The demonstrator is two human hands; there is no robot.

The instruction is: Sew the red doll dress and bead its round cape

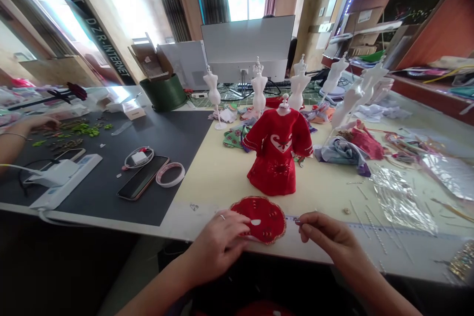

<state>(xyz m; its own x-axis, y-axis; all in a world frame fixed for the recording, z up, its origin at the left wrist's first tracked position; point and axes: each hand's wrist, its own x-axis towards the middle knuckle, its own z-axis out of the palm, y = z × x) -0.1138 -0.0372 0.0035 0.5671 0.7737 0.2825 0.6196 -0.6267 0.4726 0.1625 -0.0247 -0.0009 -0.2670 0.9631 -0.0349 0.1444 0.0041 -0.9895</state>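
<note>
The left hand [218, 242] lies on the edge of a round red cloth [264, 219] with gold trim and small beads. Its fingers are bent a little and press on the cloth. I cannot tell if they pinch it. The cloth sits on the near edge of the cream table [211, 182].

The right hand [329, 239] is just beside the cloth, not touching it. Its fingers [301, 224] are pinched together. If they hold something, it is too small to see. A long measuring tape [388, 229] runs along the table by this hand.

Past the hands stands one red doll dress [276, 153] on a stand. Behind it are about six white dress forms [259, 91], but the ones on the right overlap, so the count is hard to be sure of. Two shiny clear plastic bags [402, 202] lie at the right.

On the dark mat [111, 192] at the left are two phones [142, 177], one roll of pink and white ribbon [170, 174], and one white charger [138, 158]. At the far left, another person's hand [37, 126] is near a pile of small green bits [85, 130]. A green round box [163, 93] stands at the top middle, by the back of a computer screen [248, 42].
</note>
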